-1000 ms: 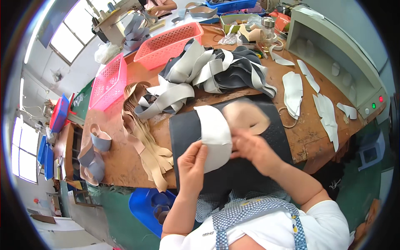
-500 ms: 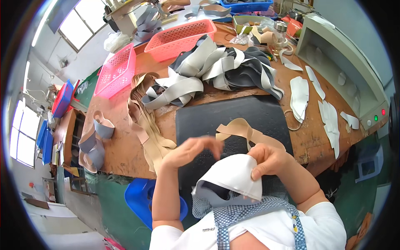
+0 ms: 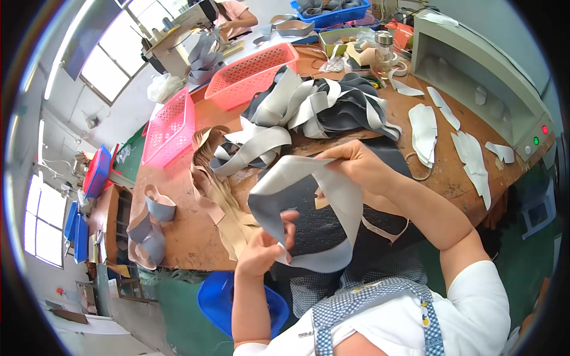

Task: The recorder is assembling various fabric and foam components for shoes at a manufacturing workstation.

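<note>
Over the black mat (image 3: 309, 207), both hands spread a loop of strip, white on one face and grey on the other. My right hand (image 3: 356, 166) pinches the top of the loop strip (image 3: 341, 199) between thumb and fingers. Lower down, my left hand (image 3: 264, 252) has its curled fingers on the loop's left end. A beige strip (image 3: 383, 204) lies on the mat, partly hidden behind the loop and my right arm. Left of the mat is a bunch of tan strips (image 3: 222, 207). Behind it heaps a pile of white and grey strips (image 3: 350, 104).
Two pink baskets (image 3: 252, 74) (image 3: 172, 127) stand on the wooden table's far left. Curled grey-pink strips (image 3: 148, 228) sit near its left edge. White cut pieces (image 3: 423, 133) lie right, before a grey box machine (image 3: 493, 89). A blue tub (image 3: 217, 305) is below. Another person (image 3: 237, 18) sits beyond.
The white piece has been lifted away from my lap and opened into a loop over the mat. My right hand rose and went forward; my left hand came down to the loop's lower left.
</note>
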`<action>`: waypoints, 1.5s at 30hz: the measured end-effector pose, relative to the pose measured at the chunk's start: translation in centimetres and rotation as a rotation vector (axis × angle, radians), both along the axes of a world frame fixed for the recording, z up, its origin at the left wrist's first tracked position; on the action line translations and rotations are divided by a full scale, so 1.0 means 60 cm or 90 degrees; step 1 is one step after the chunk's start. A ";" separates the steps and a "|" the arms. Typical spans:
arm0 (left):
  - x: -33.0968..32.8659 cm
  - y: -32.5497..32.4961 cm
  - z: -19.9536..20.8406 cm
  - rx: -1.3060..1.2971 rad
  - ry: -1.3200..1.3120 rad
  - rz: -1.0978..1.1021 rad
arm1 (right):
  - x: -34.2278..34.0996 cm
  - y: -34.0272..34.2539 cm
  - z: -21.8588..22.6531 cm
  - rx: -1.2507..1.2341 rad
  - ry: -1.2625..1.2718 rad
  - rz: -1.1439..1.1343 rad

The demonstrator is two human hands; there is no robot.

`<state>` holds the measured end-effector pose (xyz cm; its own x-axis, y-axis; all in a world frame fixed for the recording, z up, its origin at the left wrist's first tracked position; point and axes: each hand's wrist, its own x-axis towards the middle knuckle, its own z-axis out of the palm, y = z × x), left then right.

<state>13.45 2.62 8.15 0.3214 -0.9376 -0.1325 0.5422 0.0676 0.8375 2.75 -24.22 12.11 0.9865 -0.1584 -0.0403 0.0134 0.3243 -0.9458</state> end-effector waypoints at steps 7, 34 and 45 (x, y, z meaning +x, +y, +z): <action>0.008 0.035 -0.046 0.151 -0.469 0.418 | 0.072 -0.050 -0.023 -0.960 -0.065 -0.396; -0.022 -0.051 -0.021 0.239 -0.884 0.548 | -0.279 0.006 -0.022 -0.904 0.061 -0.070; -0.193 -0.159 -0.059 0.155 -0.381 0.000 | -0.237 -0.042 -0.103 0.112 0.000 -0.330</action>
<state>1.89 -6.89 4.61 0.4059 -0.9033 -0.1388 -0.0232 -0.1620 0.9865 -11.48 -26.74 5.94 0.7813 -0.6145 -0.1099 0.2135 0.4285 -0.8780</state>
